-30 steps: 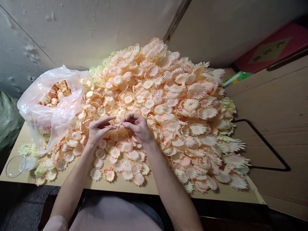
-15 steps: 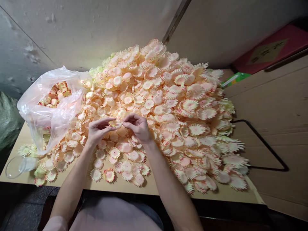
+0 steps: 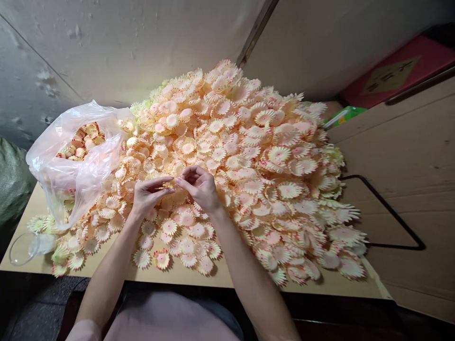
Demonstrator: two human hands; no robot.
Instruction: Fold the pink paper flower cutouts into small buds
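My left hand [image 3: 151,194] and my right hand [image 3: 199,188] meet over the front of a big heap of artificial flower petal discs [image 3: 279,154]. These are pale cream and pink, with jagged red-tipped edges. A petal disc [image 3: 169,183] is pinched between the fingers and thumb of my left hand, mostly covered by them. The thumb and forefinger of my right hand close on the same piece at its right side. Below my hands, loose discs lie on the table, among them one with a stronger red edge [image 3: 161,259].
A translucent plastic bag [image 3: 53,163] with curled petal pieces [image 3: 83,141] stands at the left. Near the table's left corner lies a clear round container [image 3: 23,250]. Cardboard [image 3: 401,189] with a black metal bar [image 3: 391,215] borders the right. A wall [image 3: 142,47] rises behind the heap.
My hands have come closer together, the right one moving slightly left and the left one slightly right. The petal disc between them is now more covered by fingers. The view has shifted a little.
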